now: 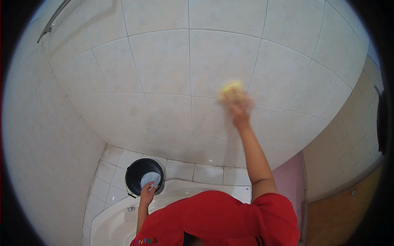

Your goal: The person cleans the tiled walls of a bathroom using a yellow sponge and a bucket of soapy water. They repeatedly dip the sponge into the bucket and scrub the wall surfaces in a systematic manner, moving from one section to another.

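Observation:
Against the tiled wall (221,53), my right hand (239,107) presses a yellow sponge (232,88). Both are smeared by motion, so the sponge's exact shape is unclear. My right arm reaches up and forward to it. Lower down on the left, my left hand (147,195) hangs at the near rim of a black bucket (132,176). Its fingers are loosely bent and apart, with nothing plainly held in them. Pale, cloudy water (150,178) shows inside the bucket, just beyond the fingertips.
The bucket stands on a white tiled ledge (208,173) beside a white bathtub (113,223) with a round metal drain fitting (131,209). A metal rail (53,18) is fixed at the upper left. A wooden panel (342,209) and pinkish floor (288,184) lie at the right.

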